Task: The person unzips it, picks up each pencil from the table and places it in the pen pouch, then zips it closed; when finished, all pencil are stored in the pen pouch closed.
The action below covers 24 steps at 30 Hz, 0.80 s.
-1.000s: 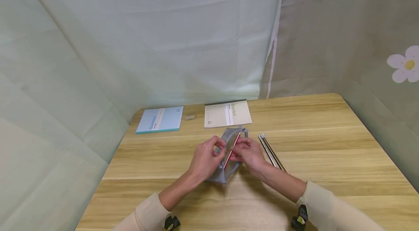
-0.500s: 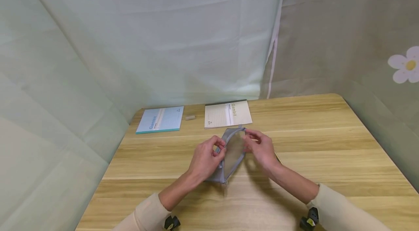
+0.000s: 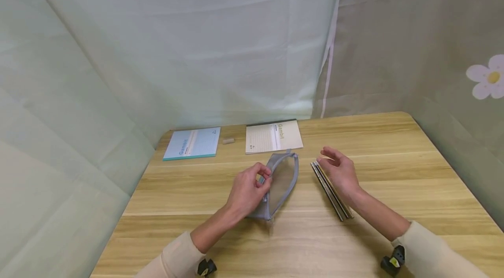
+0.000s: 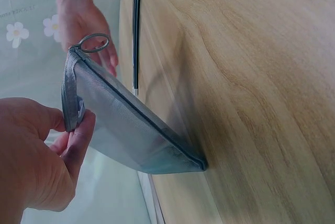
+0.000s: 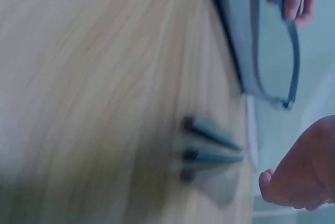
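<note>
My left hand (image 3: 248,188) pinches the upper edge of a grey mesh pencil case (image 3: 259,213), whose zip opening gapes to the right. In the left wrist view, thumb and fingers clasp the case's rim, and a ring-shaped zip pull (image 4: 95,43) stands at its far end. To the right of the case, a row of pencils (image 3: 330,192) lies side by side on the table. Over their far ends is my right hand (image 3: 341,177), its fingers loosely bent with nothing seen between them. The right wrist view shows the pencils (image 5: 212,157) blurred, apart from that hand.
A blue notebook (image 3: 193,143) lies at the back left of the wooden table (image 3: 393,173), with a small pale eraser-like block (image 3: 228,141) beside it. Behind the pencil case is a cream notebook (image 3: 274,137). Fabric curtains (image 3: 236,50) hang along the back and sides.
The right hand held a red pencil in the case's opening a second ago. It has left the case without it and moved right to the pencils. The left hand keeps its place.
</note>
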Tool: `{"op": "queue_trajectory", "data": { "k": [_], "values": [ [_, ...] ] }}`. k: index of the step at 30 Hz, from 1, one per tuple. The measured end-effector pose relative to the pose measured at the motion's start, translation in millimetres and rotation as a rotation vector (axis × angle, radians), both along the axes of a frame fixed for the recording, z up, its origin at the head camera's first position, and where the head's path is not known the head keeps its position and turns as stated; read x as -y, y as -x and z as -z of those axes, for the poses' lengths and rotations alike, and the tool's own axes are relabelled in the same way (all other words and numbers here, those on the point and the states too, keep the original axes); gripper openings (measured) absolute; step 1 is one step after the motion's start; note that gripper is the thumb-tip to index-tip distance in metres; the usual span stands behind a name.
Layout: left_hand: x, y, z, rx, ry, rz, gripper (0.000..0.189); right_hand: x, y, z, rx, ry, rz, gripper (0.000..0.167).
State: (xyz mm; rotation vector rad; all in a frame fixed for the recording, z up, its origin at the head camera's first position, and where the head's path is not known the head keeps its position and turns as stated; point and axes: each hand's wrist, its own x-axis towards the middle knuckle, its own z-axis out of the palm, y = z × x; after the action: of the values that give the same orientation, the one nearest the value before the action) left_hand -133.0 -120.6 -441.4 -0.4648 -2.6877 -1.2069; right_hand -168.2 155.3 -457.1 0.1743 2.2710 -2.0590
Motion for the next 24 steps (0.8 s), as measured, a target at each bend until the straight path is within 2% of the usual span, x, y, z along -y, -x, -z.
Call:
{"op": "queue_trajectory", "data": {
  "k": [6, 13, 19, 24],
  "values": [
    [-0.5, 0.2, 0.1, 0.004, -0.001, 0.003, 0.013, -20, 2.5, 16.6, -0.018, -0.109, -0.049, 0.056],
    [-0.7, 0.5, 0.8, 0.001, -0.004, 0.006, 0.013, -32, 0.9, 31.5, -0.104, -0.209, -0.134, 0.045],
    [-0.6, 0.4, 1.2, -0.001, -0.003, 0.007, 0.014, -36, 2.4, 39.9, -0.152, -0.255, -0.190, 0.042],
    [-0.7, 0.5, 1.1, -0.011, 0.007, 0.005, 0.014, -41, 5.0, 45.6, -0.228, -0.314, -0.246, 0.040]
  ]
}}
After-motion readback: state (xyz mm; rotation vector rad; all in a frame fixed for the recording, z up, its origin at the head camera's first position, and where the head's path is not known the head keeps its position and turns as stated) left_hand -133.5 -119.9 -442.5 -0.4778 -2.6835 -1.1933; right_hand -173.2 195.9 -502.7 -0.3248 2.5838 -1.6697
